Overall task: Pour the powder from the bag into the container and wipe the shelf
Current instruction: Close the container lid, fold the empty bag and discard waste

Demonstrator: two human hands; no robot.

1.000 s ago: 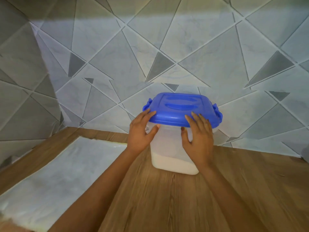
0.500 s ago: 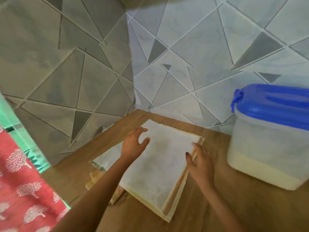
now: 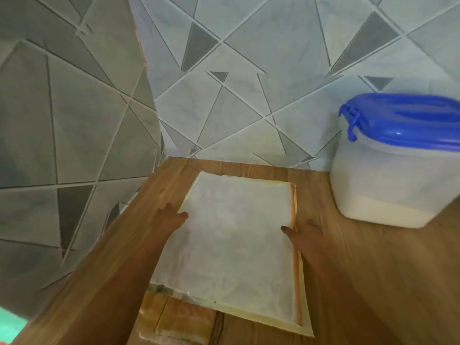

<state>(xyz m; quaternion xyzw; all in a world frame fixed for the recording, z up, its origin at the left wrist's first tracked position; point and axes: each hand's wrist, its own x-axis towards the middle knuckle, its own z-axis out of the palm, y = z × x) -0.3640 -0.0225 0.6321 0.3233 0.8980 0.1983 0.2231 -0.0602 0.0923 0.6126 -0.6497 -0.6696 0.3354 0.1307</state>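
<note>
At bag (image 3: pixel 231 235) side edges, both hands (image 3: pixel 171 217)

One head-worn wide-angle view looks forward and steeply down from above. It faces the corner where two tiled walls (image 3: pixel 273 70) meet, in the upper left of the frame. It sits close over the wooden shelf (image 3: pixel 373 282), which fills the lower half. The right edge cuts off the container (image 3: pixel 388 185).

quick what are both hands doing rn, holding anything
left hand: open, thumb on the left edge of the white sheet, holding nothing
right hand: open, thumb on its right edge
</note>
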